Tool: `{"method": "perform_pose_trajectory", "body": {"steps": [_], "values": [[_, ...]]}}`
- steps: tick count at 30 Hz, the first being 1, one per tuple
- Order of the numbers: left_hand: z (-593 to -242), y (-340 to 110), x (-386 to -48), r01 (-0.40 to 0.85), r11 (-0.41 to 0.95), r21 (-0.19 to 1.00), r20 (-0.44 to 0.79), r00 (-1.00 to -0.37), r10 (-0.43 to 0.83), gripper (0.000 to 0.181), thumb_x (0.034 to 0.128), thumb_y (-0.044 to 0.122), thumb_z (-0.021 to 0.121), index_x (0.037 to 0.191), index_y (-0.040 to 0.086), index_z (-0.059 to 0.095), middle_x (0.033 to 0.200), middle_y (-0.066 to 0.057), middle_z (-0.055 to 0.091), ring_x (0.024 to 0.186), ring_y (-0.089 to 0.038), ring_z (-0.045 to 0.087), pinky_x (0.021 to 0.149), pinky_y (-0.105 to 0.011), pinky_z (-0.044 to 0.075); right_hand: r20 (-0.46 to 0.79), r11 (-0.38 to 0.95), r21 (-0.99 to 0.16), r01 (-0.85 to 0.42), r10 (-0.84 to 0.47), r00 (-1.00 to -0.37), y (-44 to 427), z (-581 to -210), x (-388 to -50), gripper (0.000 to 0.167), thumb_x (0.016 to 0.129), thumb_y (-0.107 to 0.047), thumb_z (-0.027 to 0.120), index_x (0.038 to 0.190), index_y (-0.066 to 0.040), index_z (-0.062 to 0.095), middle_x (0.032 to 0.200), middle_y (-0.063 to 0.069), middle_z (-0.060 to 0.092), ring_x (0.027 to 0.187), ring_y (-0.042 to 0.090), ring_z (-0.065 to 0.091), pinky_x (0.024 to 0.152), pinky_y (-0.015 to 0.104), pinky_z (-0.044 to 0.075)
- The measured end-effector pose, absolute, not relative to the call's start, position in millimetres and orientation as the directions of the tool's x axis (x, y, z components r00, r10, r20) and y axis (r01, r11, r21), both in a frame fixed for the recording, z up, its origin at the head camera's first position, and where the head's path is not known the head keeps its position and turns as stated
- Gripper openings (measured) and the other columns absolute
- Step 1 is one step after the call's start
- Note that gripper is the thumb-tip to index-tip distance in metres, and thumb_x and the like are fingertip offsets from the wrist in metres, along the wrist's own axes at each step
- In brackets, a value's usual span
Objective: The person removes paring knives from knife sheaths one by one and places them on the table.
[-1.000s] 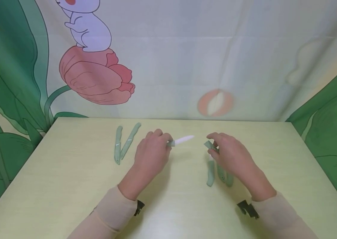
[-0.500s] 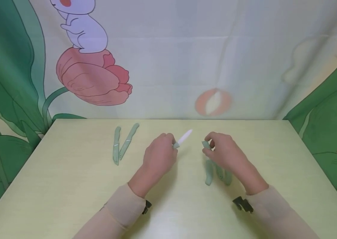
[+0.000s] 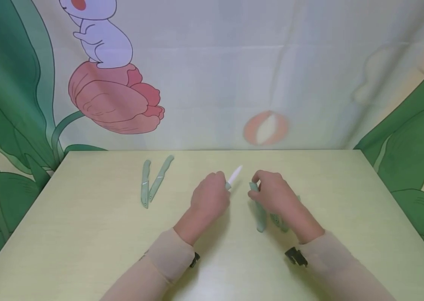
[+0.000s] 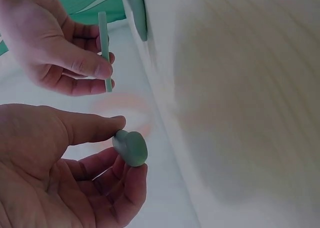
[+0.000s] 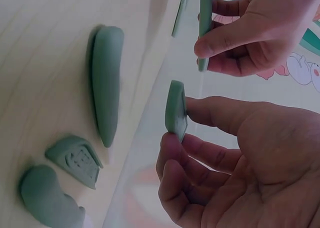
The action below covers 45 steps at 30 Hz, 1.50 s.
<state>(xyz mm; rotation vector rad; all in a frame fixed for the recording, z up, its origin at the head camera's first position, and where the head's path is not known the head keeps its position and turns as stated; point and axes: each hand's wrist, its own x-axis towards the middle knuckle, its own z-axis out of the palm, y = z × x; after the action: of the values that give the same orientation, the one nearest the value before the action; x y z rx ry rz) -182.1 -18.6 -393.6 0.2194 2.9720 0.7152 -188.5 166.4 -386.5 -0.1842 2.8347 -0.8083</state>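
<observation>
My left hand (image 3: 210, 195) grips a small knife by its pale green handle (image 4: 131, 149). Its white blade (image 3: 236, 175) is bare and slants up to the right. Across a short gap, my right hand (image 3: 274, 193) pinches a green blade cover (image 5: 175, 109) between thumb and fingers. Cover and blade are apart. Below the right hand on the table lie a green knife handle (image 5: 106, 83), a second cover (image 5: 77, 160) and another handle (image 5: 49, 197) with a bit of white blade showing. In the head view, that hand partly hides them.
Two knives with their green covers on, a left one (image 3: 145, 184) and a right one (image 3: 161, 177), lie in a V at the table's back left. The pale wooden table (image 3: 84, 242) ends at a printed curtain (image 3: 204, 83).
The left hand has moved right with the knife, and the blade has turned to point more upward. The right hand has shifted a little left with the cover. The hands are closer together.
</observation>
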Motion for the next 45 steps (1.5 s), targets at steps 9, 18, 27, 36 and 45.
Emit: {"method": "perform_pose_trajectory", "body": {"steps": [9,18,27,36,45], "values": [[-402,-10,-184,0.12,0.911,0.394,-0.059,-0.986,0.155,0.019,0.0975,0.014,0.076,0.1,0.004,0.06,0.089,-0.008,0.059,0.071,-0.022,0.059,0.065,-0.042,0.056,-0.204,0.87,-0.492,-0.011,-0.128,-0.97,156,-390,-186,0.036,0.099,-0.017,0.072,0.129,0.002,0.064,0.084,0.008,0.064,0.07,0.019,0.061,0.064,0.033,0.052],[-405,-3,-187,0.111,0.922,0.371,-0.062,-0.988,0.143,0.014,0.0967,0.01,0.072,0.098,0.005,0.06,0.084,-0.007,0.058,0.068,-0.023,0.059,0.074,-0.047,0.057,-0.225,0.898,-0.441,0.01,-0.1,-0.969,148,-395,-187,0.034,0.099,-0.017,0.074,0.125,0.002,0.066,0.121,0.017,0.07,0.083,0.022,0.066,0.074,0.038,0.057],[-411,6,-188,0.089,0.925,0.369,-0.109,-0.984,0.139,0.015,0.096,0.007,0.071,0.103,0.002,0.06,0.089,-0.011,0.064,0.074,-0.028,0.064,0.091,-0.056,0.054,-0.231,0.918,-0.396,0.026,-0.072,-0.97,142,-401,-188,0.014,0.096,-0.013,0.075,0.097,-0.002,0.066,0.084,0.008,0.064,0.067,0.021,0.061,0.057,0.032,0.051],[-418,15,-187,0.078,0.93,0.36,-0.129,-0.983,0.132,0.02,0.0951,0.008,0.073,0.104,0.003,0.057,0.089,-0.012,0.066,0.08,-0.031,0.069,0.09,-0.056,0.053,-0.183,0.927,-0.372,-0.046,-0.122,-0.975,138,-405,-185,0.016,0.093,-0.007,0.075,0.085,-0.004,0.061,0.075,0.008,0.061,0.064,0.023,0.059,0.057,0.034,0.05],[-418,20,-182,0.093,0.934,0.346,-0.132,-0.98,0.146,0.02,0.1014,0.02,0.071,0.103,0.004,0.059,0.09,-0.013,0.069,0.084,-0.033,0.072,0.095,-0.058,0.051,-0.187,0.951,-0.304,-0.056,-0.117,-0.975,132,-409,-186,0.02,0.096,-0.008,0.069,0.078,-0.005,0.06,0.071,0.009,0.061,0.059,0.022,0.059,0.053,0.034,0.051]]}}
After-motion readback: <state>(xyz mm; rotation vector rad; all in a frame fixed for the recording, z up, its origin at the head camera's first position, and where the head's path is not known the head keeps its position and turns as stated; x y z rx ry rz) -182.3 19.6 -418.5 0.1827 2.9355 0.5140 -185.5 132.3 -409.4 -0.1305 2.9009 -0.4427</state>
